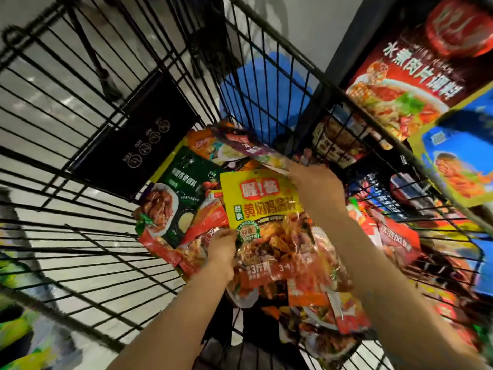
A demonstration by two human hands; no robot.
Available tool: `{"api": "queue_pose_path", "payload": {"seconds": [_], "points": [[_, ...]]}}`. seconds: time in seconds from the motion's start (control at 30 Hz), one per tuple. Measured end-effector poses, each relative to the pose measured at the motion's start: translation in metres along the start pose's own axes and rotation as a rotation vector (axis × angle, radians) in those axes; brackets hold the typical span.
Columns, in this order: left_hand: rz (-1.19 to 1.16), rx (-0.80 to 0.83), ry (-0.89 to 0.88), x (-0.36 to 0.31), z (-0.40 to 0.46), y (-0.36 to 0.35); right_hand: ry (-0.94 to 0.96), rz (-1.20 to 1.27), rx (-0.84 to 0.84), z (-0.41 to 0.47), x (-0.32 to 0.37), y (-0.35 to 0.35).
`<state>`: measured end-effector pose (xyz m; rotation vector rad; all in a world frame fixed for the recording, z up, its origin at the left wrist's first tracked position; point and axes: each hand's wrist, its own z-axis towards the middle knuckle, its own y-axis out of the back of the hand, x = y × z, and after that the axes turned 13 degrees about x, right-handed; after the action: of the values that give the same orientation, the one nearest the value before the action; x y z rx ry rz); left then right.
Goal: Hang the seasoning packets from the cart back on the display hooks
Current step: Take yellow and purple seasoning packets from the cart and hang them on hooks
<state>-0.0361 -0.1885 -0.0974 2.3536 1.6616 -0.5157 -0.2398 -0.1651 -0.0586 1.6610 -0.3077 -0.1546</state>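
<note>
Both hands are inside the cart, left hand and right hand pinching, it seems, the yellow packet, so many packets are not hung.

The light is bright and even, with no strong direction. The yellow seasoning packet in the middle is the sharpest thing, and its print reads clearly. Below it, the glossy packets carry small white glare spots. Away from it, toward the right and lower left edges, everything smears into motion blur. The black wire cart around it bends strongly from the wide lens. The pale floor behind the wires shows soft reflections
</note>
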Motion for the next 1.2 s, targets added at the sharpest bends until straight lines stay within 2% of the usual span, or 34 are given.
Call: {"api": "queue_pose_path", "payload": {"seconds": [0.1,0.17,0.23,0.33,0.43,0.6,0.73,0.8,0.9,1.0,1.2], "points": [[-0.152,0.045,0.011,-0.007,-0.003,-0.001,0.048,0.133,-0.144,-0.061,-0.004,-0.004],[-0.144,0.12,-0.017,-0.011,-0.005,-0.004,0.094,0.117,-0.109,-0.1,0.015,-0.014],[-0.026,0.139,-0.058,-0.015,-0.011,-0.012,0.094,0.138,-0.008,-0.131,0.042,-0.033],[0.182,0.085,-0.208,-0.006,-0.012,-0.015,0.038,0.293,0.141,-0.153,0.078,-0.05],[0.331,0.014,-0.283,0.006,-0.005,-0.007,0.031,0.424,0.161,-0.155,0.086,-0.042],[0.318,0.013,-0.285,0.004,0.006,0.001,-0.302,0.623,0.35,-0.133,0.053,-0.026],[0.36,0.008,-0.369,0.002,0.003,0.005,-0.292,0.516,0.542,-0.113,0.056,-0.056],[0.339,0.024,-0.389,-0.001,0.002,0.008,-0.268,0.54,0.495,-0.106,0.068,-0.072],[0.22,0.092,-0.315,-0.006,0.004,0.014,-0.231,0.531,0.476,-0.098,0.074,-0.085],[0.2,0.161,-0.237,-0.002,0.001,0.013,-0.188,0.48,0.498,-0.096,0.072,-0.093],[0.211,0.143,-0.197,-0.001,0.008,0.014,-0.171,0.443,0.551,-0.094,0.072,-0.097]]}}
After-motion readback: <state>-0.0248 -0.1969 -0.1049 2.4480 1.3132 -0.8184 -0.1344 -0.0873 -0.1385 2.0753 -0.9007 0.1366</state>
